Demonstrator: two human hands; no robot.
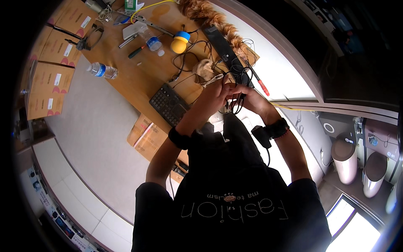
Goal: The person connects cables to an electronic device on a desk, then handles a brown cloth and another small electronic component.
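Note:
My left hand and my right hand meet at the table's near right end, fingers curled in toward each other. Loops of thin black cable hang between and below them, and the right hand's fingers close on these. What the left fingertips pinch is hidden. Just beyond my hands lies a long black bar, more cable trailing over its near end. A beige, crumpled-looking item sits beside the left hand. To the left is a black keyboard, and to the right a red-handled tool.
On the wooden table are a water bottle, another lying bottle, a yellow-and-blue round object and a green-handled tool. Brown fur lines the far edge. Cartons are stacked at left.

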